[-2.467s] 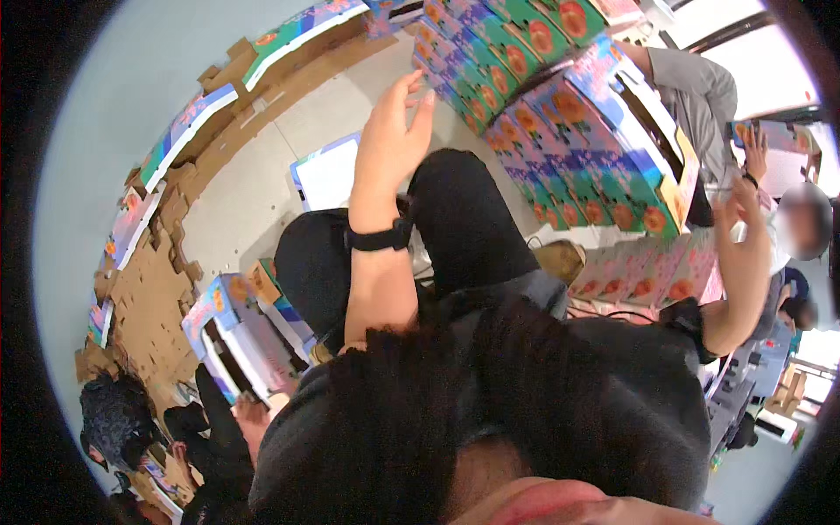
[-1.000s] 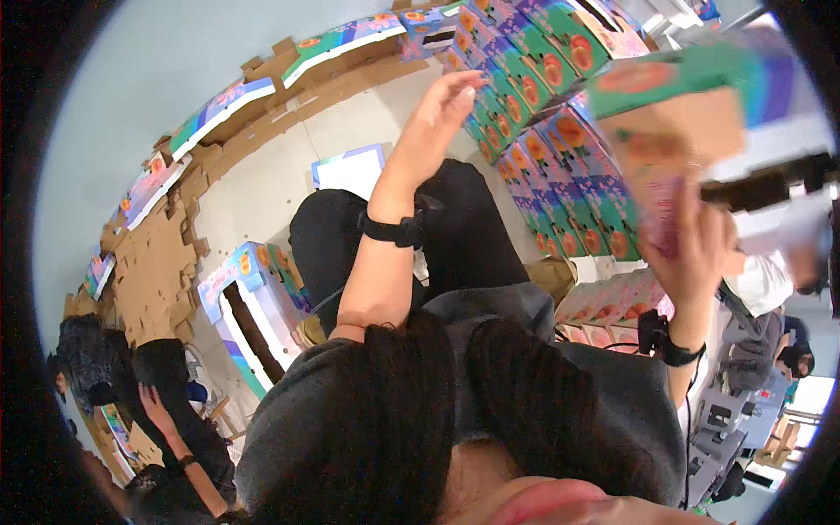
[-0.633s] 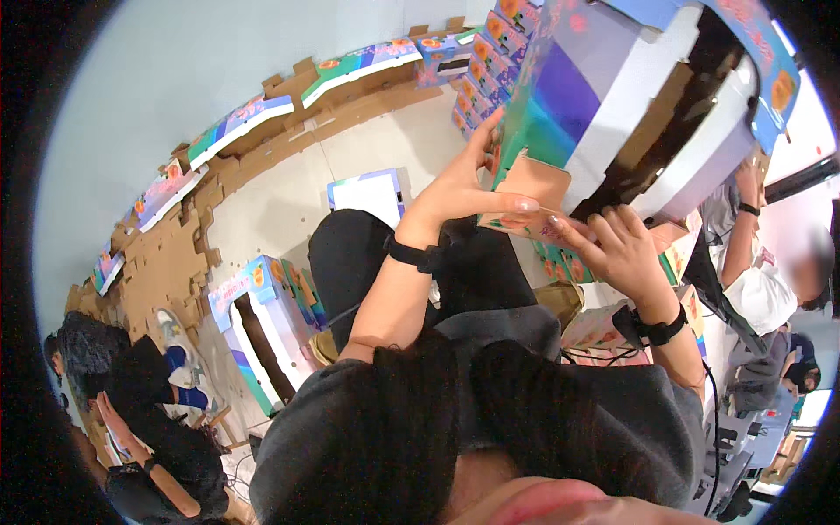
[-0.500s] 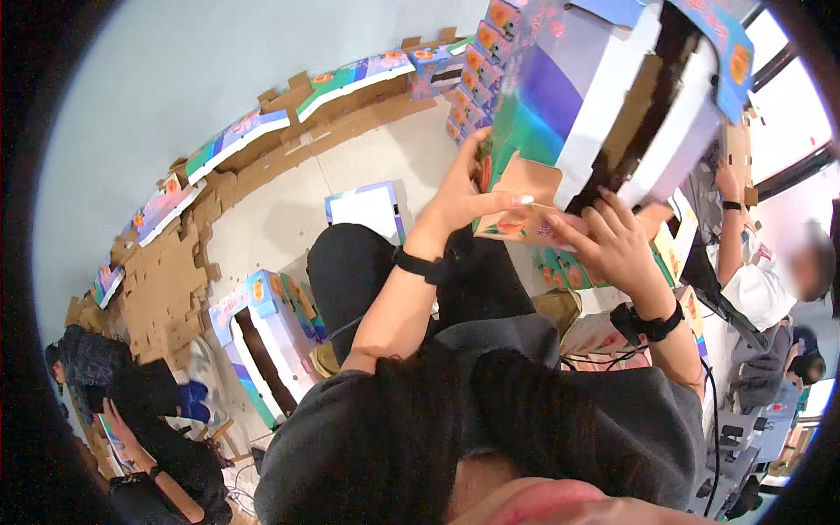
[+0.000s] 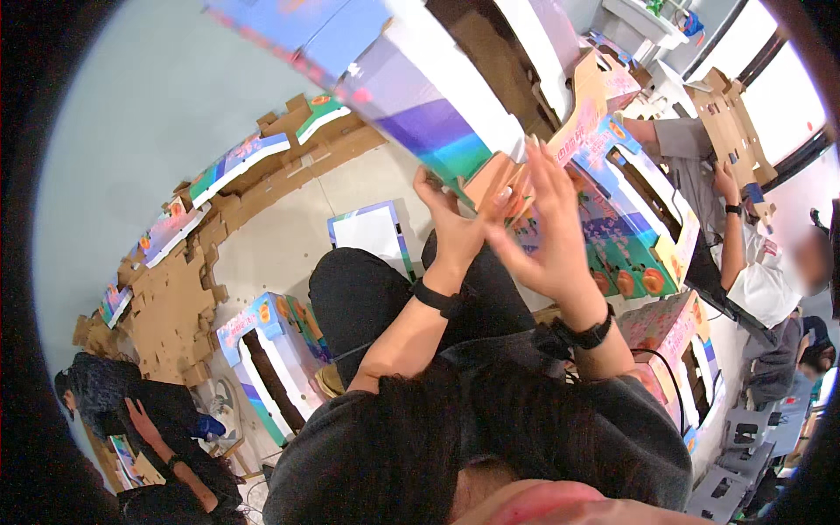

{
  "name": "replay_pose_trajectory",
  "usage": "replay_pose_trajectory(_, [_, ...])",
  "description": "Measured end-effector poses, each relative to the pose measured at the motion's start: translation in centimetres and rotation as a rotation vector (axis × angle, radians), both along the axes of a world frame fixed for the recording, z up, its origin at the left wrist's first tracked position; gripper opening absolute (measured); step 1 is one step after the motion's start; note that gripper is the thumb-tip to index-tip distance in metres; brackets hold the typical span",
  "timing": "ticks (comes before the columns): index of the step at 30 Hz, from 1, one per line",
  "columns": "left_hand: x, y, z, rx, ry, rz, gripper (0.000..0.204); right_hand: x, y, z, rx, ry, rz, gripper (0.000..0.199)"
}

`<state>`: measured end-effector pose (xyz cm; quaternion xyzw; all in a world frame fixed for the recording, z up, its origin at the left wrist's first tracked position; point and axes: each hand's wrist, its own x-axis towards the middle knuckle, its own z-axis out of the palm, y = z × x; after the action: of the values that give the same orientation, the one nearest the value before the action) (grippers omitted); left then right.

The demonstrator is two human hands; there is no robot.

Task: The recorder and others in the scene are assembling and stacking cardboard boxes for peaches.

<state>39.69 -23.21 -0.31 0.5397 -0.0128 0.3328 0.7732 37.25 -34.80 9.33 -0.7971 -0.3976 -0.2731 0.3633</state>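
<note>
A large printed carton (image 5: 407,96) in blue, purple and green tilts in front of me, its long dark opening (image 5: 494,57) facing up and to the right. My left hand (image 5: 457,229) grips its lower corner, thumb against a small orange-printed flap (image 5: 490,179) and the other fingers partly behind the box. Beside that flap, my right hand (image 5: 553,229) is raised with its fingers stretched and apart, holding nothing. Whether its fingertips touch the carton's edge, I cannot tell.
Printed cartons (image 5: 626,223) stand close on my right, and another carton (image 5: 271,385) on my left. A white panel with a purple rim (image 5: 366,238) lies on the floor ahead. Flat cardboard (image 5: 171,306) lines the wall. One person (image 5: 757,284) handles cardboard at right; another (image 5: 166,437) sits at left.
The carton has swung leftward and tipped over to the left. My right hand has come off the flap edge and opened, moving left toward my left hand, which keeps its grip.
</note>
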Motion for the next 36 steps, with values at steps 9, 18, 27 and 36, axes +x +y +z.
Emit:
replay_pose_trajectory(9, [0.5,-1.3,-2.1,0.614,-0.012,-0.032,0.11,0.9,3.5,-0.4,-0.017,-0.176,-0.346,0.107])
replay_pose_trajectory(18, [-0.3,0.3,-1.4,0.809,-0.05,-0.226,0.105,2.4,-9.6,6.0,-0.024,-0.111,-0.31,0.099])
replay_pose_trajectory(27, [1.3,0.8,-4.4,0.793,0.119,-0.276,0.074,-2.3,-26.1,12.3,-0.617,-0.063,-0.679,0.098])
replay_pose_trajectory(36, [0.7,-0.1,-4.8,0.778,0.114,-0.401,0.061,2.0,-33.9,7.0,-0.516,0.389,-0.668,0.109])
